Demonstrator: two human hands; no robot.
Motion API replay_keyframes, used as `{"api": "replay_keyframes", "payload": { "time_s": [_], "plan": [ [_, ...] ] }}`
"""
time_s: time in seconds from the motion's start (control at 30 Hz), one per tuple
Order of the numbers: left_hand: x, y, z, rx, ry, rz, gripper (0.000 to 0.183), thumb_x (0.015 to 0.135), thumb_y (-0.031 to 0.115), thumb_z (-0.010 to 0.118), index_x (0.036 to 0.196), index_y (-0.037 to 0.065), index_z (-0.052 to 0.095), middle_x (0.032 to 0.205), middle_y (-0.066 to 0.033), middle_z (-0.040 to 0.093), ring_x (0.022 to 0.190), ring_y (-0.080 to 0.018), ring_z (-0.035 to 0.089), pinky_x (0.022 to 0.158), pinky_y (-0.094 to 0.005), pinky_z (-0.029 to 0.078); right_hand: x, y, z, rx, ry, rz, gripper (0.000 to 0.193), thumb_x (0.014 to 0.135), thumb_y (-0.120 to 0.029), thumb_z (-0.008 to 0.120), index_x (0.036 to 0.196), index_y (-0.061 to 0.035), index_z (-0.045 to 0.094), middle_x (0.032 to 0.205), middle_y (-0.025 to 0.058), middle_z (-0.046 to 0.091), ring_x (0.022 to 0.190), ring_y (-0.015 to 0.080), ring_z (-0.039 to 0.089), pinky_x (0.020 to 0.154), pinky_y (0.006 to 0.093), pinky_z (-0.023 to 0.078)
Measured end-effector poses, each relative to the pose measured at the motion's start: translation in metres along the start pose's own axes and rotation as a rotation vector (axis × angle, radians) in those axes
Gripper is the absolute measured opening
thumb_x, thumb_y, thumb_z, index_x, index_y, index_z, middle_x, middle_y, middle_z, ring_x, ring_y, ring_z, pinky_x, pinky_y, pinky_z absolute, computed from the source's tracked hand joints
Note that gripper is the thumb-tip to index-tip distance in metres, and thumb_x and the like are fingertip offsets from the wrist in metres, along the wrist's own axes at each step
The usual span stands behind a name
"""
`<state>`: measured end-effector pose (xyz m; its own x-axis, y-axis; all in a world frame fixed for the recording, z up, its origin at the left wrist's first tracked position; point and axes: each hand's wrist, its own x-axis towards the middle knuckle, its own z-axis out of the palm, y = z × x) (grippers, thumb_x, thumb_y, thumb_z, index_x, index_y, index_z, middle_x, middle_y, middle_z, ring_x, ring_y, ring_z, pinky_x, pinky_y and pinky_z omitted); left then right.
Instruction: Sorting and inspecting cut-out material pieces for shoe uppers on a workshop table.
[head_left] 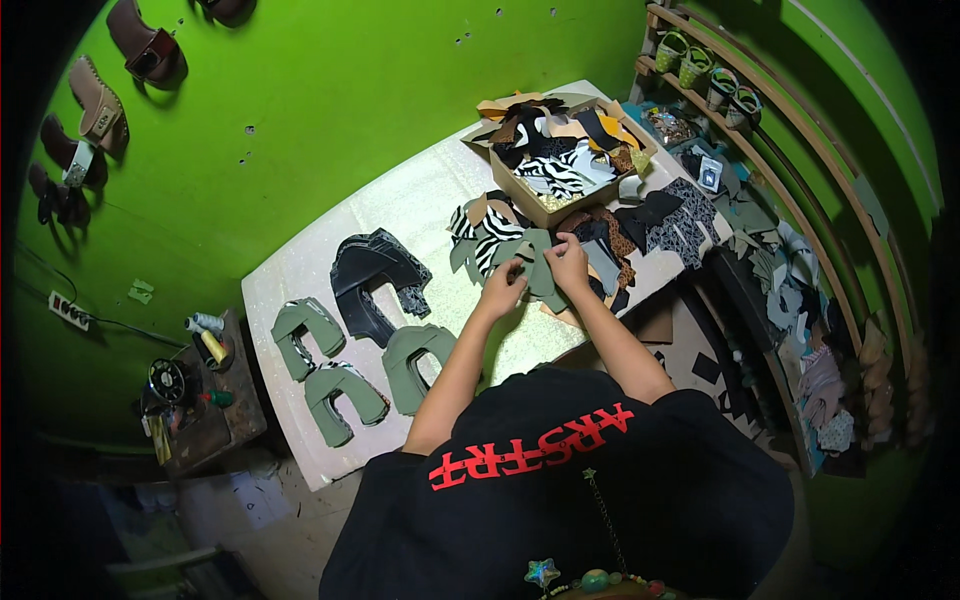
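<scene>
Both my hands are over the right half of the white table, at a loose pile of cut pieces. My left hand [503,288] has its fingers bent together at the left edge of an olive green cut piece [538,268]. My right hand [568,263] pinches the upper right side of that same green piece. Under and beside it lie zebra-striped scraps [490,240] and tan ones. Just beyond my hands stands an open cardboard box [545,208], heaped with black, orange, zebra and leopard-patterned scraps.
Stacks of curved green pieces [345,395] and black pieces [365,290] lie on the table's left. A wooden rack [770,95] with small sandals runs along the right wall, above piled scraps [790,290]. A small side table [215,420] with thread cones stands at the left.
</scene>
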<state>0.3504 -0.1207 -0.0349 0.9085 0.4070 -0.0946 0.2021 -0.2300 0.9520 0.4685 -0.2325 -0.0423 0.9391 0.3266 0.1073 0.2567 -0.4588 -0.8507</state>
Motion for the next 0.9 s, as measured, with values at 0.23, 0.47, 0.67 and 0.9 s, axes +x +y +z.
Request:
{"api": "replay_keyframes", "payload": {
  "time_s": [0.23,0.47,0.67,0.9],
  "plan": [
    [0.012,-0.014,0.013,0.046,0.008,-0.021,0.045,0.076,0.019,0.059,0.115,0.0,0.047,0.111,-0.0174,0.054,0.101,-0.0259,0.053,0.086,-0.0316,0.04,0.012,-0.006,-0.002,0.028,-0.128,-0.093,0.023,0.071,-0.016,0.063,0.086,0.0007,0.06,0.07,0.0094,0.062,0.064,0.0238,0.059,0.06,0.0336,0.046],
    [0.01,0.001,0.013,-0.183,-0.067,-0.086,0.034,0.083,0.01,0.053,0.114,-0.003,0.047,0.112,-0.0126,0.053,0.103,-0.0182,0.051,0.088,-0.0284,0.04,0.028,-0.04,-0.018,0.352,-0.094,-0.197,0.017,0.075,-0.012,0.062,0.085,0.0021,0.062,0.064,-0.001,0.054,0.057,0.0041,0.043,0.052,0.0192,0.037],
    [0.011,-0.004,-0.001,-0.205,0.078,-0.043,0.028,0.082,0.009,0.053,0.107,-0.005,0.051,0.098,-0.0119,0.059,0.09,-0.0171,0.056,0.08,-0.0281,0.044,0.045,-0.068,-0.029,0.472,-0.086,-0.231,0.014,0.075,-0.008,0.061,0.084,0.0025,0.062,0.067,-0.0001,0.054,0.058,0.0037,0.043,0.052,0.0188,0.037],
    [0.0,0.024,-0.003,-0.229,0.034,-0.166,0.03,0.083,0.009,0.051,0.109,-0.004,0.05,0.096,-0.0115,0.061,0.088,-0.0154,0.057,0.079,-0.0263,0.043,0.056,-0.091,-0.049,0.616,-0.048,-0.296,0.014,0.079,-0.011,0.059,0.088,0.0002,0.061,0.067,-0.0047,0.05,0.057,0.0011,0.038,0.05,0.0167,0.033]
  ]
}}
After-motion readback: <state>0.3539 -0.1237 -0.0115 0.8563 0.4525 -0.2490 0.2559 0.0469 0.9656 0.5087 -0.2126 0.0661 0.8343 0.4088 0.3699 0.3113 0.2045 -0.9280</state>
